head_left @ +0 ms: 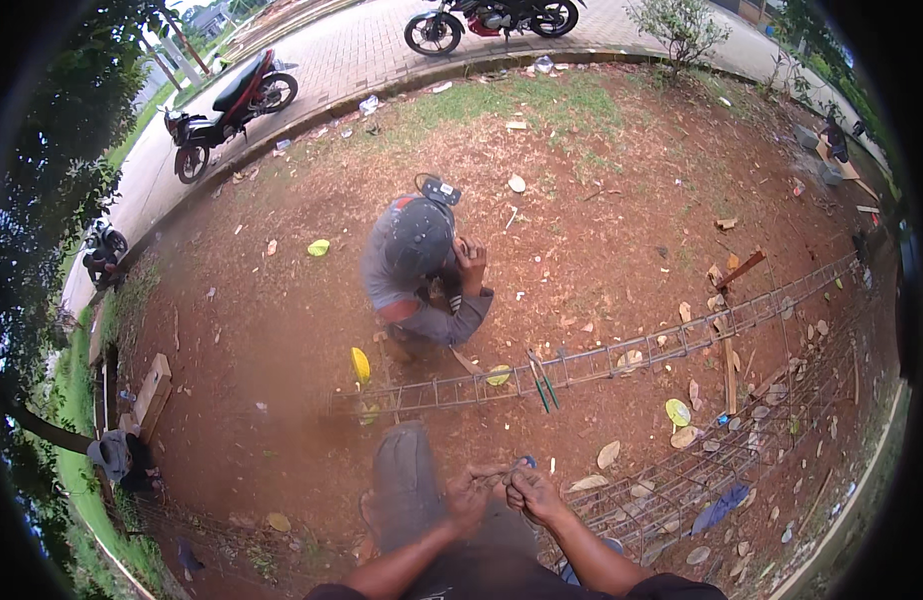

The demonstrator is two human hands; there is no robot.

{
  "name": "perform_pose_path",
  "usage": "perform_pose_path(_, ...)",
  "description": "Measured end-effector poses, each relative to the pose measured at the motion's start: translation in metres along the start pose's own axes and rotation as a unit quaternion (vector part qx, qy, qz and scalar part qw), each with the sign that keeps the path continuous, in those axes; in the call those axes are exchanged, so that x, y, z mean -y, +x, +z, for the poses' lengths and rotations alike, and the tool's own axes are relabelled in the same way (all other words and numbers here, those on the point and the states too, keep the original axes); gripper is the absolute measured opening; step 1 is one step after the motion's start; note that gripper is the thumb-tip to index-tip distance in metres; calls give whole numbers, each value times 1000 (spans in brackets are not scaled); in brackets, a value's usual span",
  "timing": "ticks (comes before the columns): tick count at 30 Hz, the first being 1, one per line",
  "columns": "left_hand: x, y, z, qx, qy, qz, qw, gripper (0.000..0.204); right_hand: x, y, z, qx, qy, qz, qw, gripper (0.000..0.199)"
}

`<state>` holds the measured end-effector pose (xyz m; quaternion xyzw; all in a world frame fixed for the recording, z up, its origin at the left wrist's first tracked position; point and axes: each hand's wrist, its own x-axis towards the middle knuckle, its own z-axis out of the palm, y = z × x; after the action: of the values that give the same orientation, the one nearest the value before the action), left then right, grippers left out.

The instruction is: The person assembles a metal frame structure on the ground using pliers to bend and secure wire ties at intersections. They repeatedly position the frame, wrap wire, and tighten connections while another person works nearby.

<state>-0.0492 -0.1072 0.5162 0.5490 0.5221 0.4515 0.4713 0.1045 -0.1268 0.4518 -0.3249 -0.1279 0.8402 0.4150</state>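
Red-brown bare earth filled most of the frame, strewn with dry leaves and scraps of litter. No package, label or sign could be made out; the nearest to it were small pale scraps of litter (369, 103) along the kerb at the upper middle and a flat yellow-green piece (319, 247) on the soil left of centre.

At the lower middle, the person's left hand (469, 493) and right hand (533, 494) met close together, fingers curled and pinched around something thin and small, apparently a bit of wire (494, 470); what exactly was held was too small to tell. A small blue object (528, 461) showed just above the right hand.

Just above the hands, a long rebar cage (622, 358) of rusty grey steel ran from the centre left up toward the right edge, its stirrups set at even gaps. A second rebar cage (682, 480) lay at the lower right, with a blue rag (720, 507) on it. Green-handled pliers (542, 383) rested against the first cage.

A crouching co-worker (422, 270) in grey sat at the centre. Two motorcycles stood on the paving: one (227, 108) at the upper left, another (492, 20) at the top.
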Motion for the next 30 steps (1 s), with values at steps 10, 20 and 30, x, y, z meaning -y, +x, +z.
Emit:
perform_pose_path(10, 44, 10, -58, -59, -168, -211, 961, 13, -26, 35, 47, -90, -440, 52, 892, 16)
perform_pose_path(20, 169, 33, -205, 48, -122, -228, 965, 18, -189, 124, 97, -172, 206, -88, 959, 37)
perform_pose_path(30, 309, 54, -328, 54, -172, -321, 930, 22, -321, 239, 91, -217, -354, -67, 907, 20)
